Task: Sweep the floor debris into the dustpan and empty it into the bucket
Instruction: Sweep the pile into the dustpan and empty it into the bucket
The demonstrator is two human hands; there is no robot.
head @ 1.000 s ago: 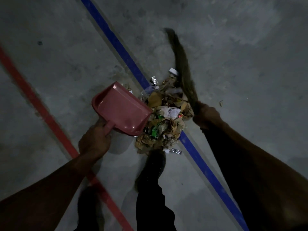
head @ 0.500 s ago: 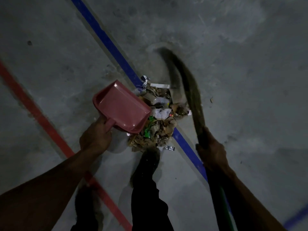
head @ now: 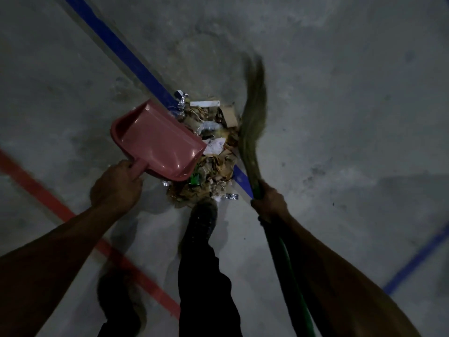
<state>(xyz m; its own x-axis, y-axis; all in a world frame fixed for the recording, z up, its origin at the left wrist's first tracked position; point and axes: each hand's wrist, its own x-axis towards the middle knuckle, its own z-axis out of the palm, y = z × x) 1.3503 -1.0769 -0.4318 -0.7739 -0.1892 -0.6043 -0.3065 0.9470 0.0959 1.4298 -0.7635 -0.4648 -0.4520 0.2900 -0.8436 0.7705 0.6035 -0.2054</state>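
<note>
Debris of crumpled paper, cardboard scraps and foil wrappers (head: 213, 154), heaped between the pink plastic dustpan (head: 158, 142), whose handle the left hand (head: 116, 188) grips, and the grass-bristle broom (head: 252, 122) clasped by the right hand (head: 269, 203), looks light and scatter-prone.
</note>
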